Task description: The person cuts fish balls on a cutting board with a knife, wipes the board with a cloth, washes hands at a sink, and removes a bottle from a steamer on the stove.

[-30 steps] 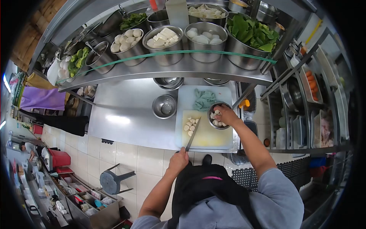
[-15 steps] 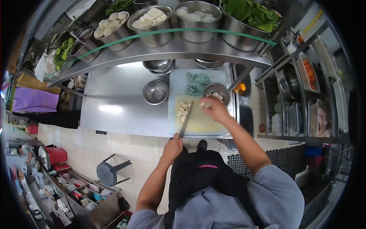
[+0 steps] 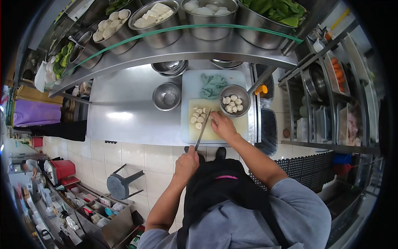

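My left hand (image 3: 187, 164) is closed round the handle of a long knife (image 3: 202, 131), whose blade slants up over the yellowish cutting board (image 3: 217, 136). Just right of the blade, near its tip, my right hand (image 3: 223, 126) has its fingers curled together; what they hold, if anything, is hidden. Several round whitish pieces (image 3: 199, 117), like small balls or mushrooms, lie left of the blade. More such pieces (image 3: 233, 103) fill part of a metal bowl (image 3: 235, 113) beyond my right hand. A crumpled green cloth (image 3: 213, 86) rests on the larger white board (image 3: 189, 85) underneath.
Another metal bowl (image 3: 166, 96) stands left of the boards on the steel table (image 3: 124, 99). Overhead, a steel shelf (image 3: 182, 49) carries pots of food. A rack (image 3: 315, 141) is to the right. Behind, a grey stool (image 3: 118, 186) stands on the floor; a person (image 3: 30, 166) is far left.
My right hand has moved from over the bowl's edge down and left to the knife blade, uncovering the pieces in the bowl. The knife stays nearly in place.
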A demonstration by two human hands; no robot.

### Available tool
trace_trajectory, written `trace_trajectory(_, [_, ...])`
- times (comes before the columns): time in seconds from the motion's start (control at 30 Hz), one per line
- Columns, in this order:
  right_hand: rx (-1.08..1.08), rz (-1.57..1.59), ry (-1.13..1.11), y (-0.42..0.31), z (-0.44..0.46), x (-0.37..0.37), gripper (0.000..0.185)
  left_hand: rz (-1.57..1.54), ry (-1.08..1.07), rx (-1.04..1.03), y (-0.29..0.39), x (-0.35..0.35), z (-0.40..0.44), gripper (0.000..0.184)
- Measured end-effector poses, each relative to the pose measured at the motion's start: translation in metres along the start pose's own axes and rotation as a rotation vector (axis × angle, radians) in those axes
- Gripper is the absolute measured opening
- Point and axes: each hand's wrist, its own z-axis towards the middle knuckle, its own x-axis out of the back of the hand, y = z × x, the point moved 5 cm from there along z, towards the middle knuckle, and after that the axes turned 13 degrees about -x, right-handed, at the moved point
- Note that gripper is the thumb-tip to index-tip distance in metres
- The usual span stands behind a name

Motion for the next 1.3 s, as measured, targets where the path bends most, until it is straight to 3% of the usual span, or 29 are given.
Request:
trace_trajectory(0.4, [0.032, 0.033, -0.055, 0.002, -0.008, 0.007, 0.035, -0.021, -0.042, -0.031, -0.011, -0.027, 0.018, 0.018])
trace_trajectory(0.47, [0.127, 0.098, 0.103, -0.004, -0.013, 0.017, 0.034, -0.018, -0.022, -0.034, -0.013, -0.017, 0.015, 0.019])
trace_trajectory(0.57, [0.077, 0.120, 0.184, 0.004, -0.024, 0.013, 0.035, -0.016, -0.016, -0.037, -0.010, -0.008, 0.008, 0.020])
trace_trajectory(0.67, [-0.065, 0.153, 0.139, 0.006, -0.025, 0.016, 0.032, -0.014, -0.026, -0.044, -0.001, -0.001, 0.001, 0.020])
trace_trajectory(1.1, [-0.063, 0.230, 0.084, 0.019, -0.022, 0.011, 0.024, -0.005, -0.068, -0.080, 0.012, -0.001, -0.012, 0.018])
trace_trajectory(1.3, [-0.101, 0.184, 0.018, 0.021, -0.019, 0.013, 0.024, -0.054, -0.052, -0.085, -0.004, -0.043, 0.006, 0.019])
